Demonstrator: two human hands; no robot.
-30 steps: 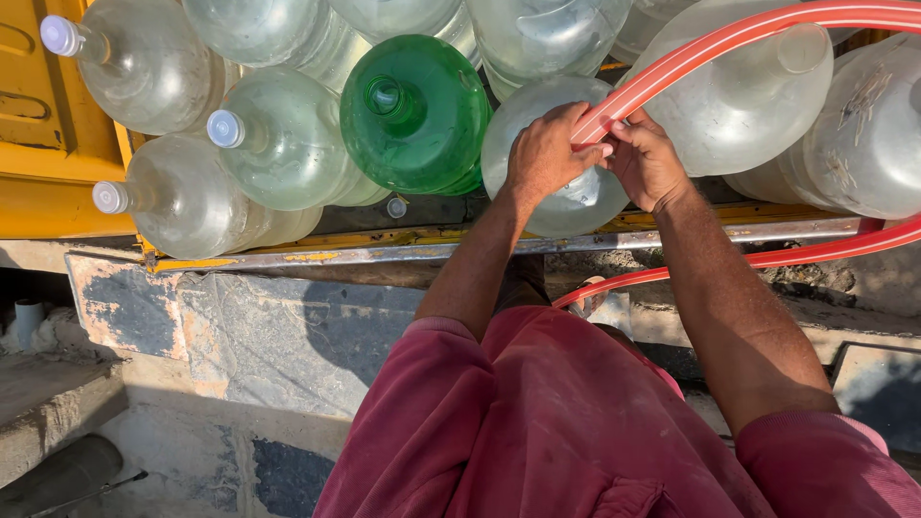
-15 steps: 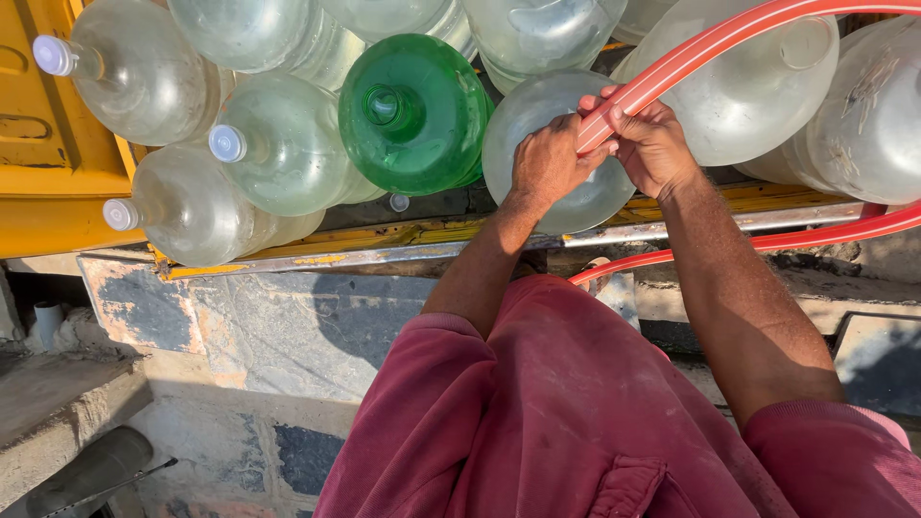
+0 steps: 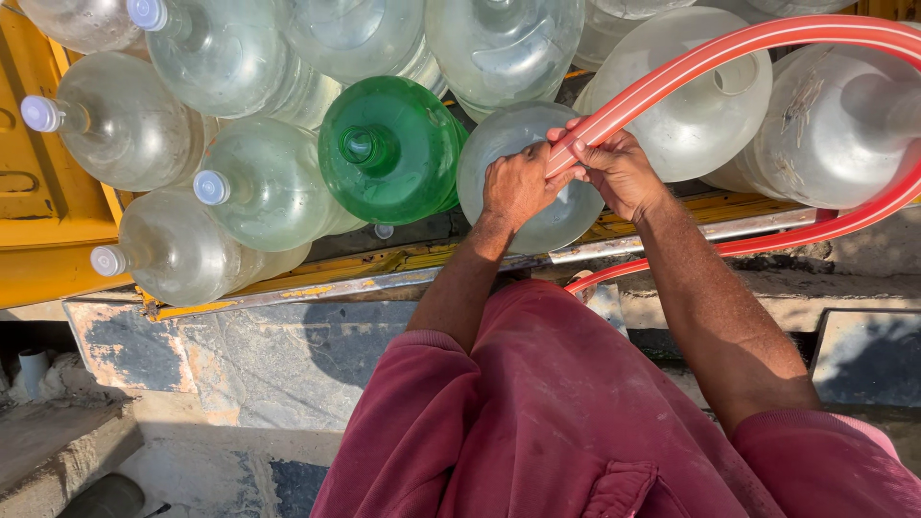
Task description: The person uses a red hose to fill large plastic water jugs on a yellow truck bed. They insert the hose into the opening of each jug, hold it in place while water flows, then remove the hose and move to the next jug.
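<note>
A red hose (image 3: 729, 53) arcs from the upper right down to my two hands. My left hand (image 3: 513, 187) and my right hand (image 3: 622, 173) both grip its end, over the mouth of a clear water jug (image 3: 523, 206) lying on its side. Left of that jug lies a green jug (image 3: 393, 153) with an open neck. The hose end itself is hidden between my fingers.
Several more clear jugs (image 3: 177, 249) are stacked on their sides on a yellow vehicle bed (image 3: 48, 221); some have pale caps. A metal edge strip (image 3: 672, 240) runs below them. The hose loops back low at the right (image 3: 815, 230). Concrete ground (image 3: 240, 364) lies beneath.
The view has shifted slightly; my hands stay on the hose end at the clear jug, with my right hand's fingers regripping the hose a little.
</note>
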